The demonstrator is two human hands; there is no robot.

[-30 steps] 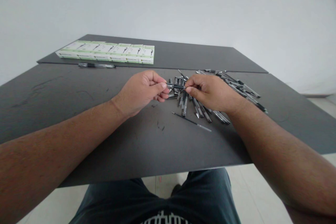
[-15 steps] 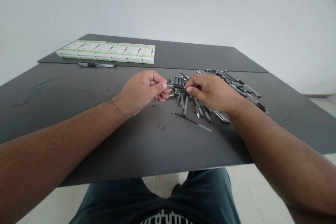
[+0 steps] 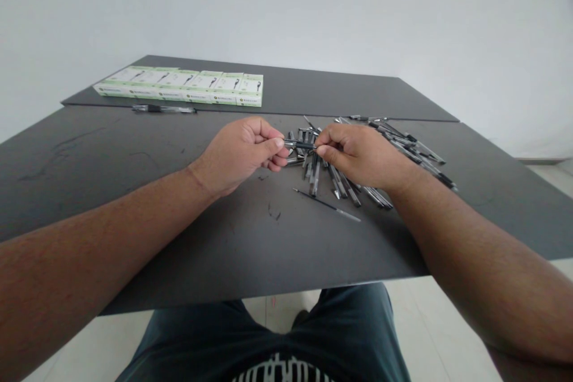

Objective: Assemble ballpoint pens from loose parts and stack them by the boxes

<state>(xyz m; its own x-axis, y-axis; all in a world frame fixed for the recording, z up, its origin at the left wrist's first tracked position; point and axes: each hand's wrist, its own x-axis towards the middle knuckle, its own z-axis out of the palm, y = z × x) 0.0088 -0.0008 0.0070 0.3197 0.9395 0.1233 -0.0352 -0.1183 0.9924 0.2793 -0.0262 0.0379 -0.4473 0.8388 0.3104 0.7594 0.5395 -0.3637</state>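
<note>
Between my two hands a pen (image 3: 301,144) with a black grip is held level above the table. My left hand (image 3: 253,146) is closed, thumb and fingers pinching its left end. At the other end my right hand (image 3: 351,149) pinches the tip with thumb and forefinger. Beneath and beyond the right hand lies a loose pile of pens (image 3: 316,178), clear-barrelled with black parts, some hidden by that hand. A single ink refill (image 3: 326,203) rests on the table just nearer to me than the pile.
A row of white and green boxes (image 3: 215,95) stands at the back left of the dark grey table (image 3: 215,250). In front of them lie a few pens (image 3: 163,109). More pens (image 3: 412,152) spread to the right. A seam crosses the table behind the pile.
Both hands keep the same hold on the pen and have hardly moved. The whole view has shifted very slightly.
</note>
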